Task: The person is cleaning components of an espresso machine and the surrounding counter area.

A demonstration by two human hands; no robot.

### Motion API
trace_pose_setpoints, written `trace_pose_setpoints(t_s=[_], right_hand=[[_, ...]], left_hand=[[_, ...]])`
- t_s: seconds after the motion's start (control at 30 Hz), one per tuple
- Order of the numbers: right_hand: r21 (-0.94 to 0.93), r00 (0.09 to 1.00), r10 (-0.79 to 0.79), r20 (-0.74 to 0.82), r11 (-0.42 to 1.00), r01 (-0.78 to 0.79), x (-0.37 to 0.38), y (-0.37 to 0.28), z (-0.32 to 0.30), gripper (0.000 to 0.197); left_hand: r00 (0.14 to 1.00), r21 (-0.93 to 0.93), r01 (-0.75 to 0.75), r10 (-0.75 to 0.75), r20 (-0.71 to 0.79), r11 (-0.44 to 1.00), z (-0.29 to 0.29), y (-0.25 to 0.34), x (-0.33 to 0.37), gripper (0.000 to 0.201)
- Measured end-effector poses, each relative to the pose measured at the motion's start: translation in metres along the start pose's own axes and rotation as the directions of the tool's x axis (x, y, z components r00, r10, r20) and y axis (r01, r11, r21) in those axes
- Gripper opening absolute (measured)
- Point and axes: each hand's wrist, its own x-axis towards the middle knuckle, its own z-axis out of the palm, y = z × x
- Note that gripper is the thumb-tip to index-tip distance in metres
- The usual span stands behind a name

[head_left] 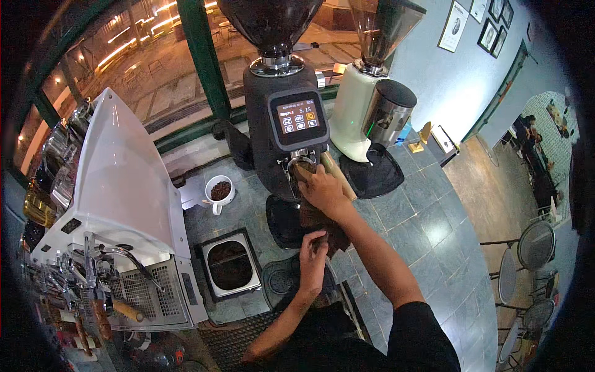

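Tiled counter [427, 220]; right hand [325, 191] at black grinder [259, 115], left hand [313, 263] lower, both half-curled; cannot tell either grip's hold.

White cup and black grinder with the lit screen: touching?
Apart. The head view shows a strip of tiled countertop between the white cup and the black grinder.

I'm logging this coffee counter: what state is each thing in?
Black coffee grinder, screen lit
White mug, upright, holding coffee beans
Square steel bin, uncovered, dark contents inside
Pale coffee grinder, upright
White espresso machine, power state unclear
Right hand, at the spout, grip unclear
Left hand, curled
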Motion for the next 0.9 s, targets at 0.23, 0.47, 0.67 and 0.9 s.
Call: trace_pose_setpoints(t_s=[0.23, 0.47, 0.67, 0.9], right_hand=[[0.049, 0.998, -0.029, -0.054, 0.998, 0.032, -0.014, -0.005, 0.004, 0.052], [0.048, 0.997, 0.012, -0.075, 0.999, -0.009, -0.018, -0.014, 0.007, 0.053], [-0.016, 0.983, -0.012, -0.181, 1.000, 0.009, -0.009, -0.019, 0.016, 0.052], [0.011, 0.994, 0.089, -0.065, 0.996, -0.088, -0.006, -0.023, 0.012, 0.052]], left_hand=[[1.000, 0.057, 0.025, -0.024, -0.012, 0.998, 0.001, 0.012, -0.013, 0.024], [1.000, 0.031, -0.021, 0.020, 0.005, 0.999, -0.016, -0.007, -0.007, 0.021], [0.999, -0.033, -0.020, 0.021, 0.030, 0.999, -0.010, -0.008, -0.004, 0.019], [1.000, -0.043, 0.021, -0.020, 0.013, 0.999, -0.009, -0.008, -0.004, 0.018]])
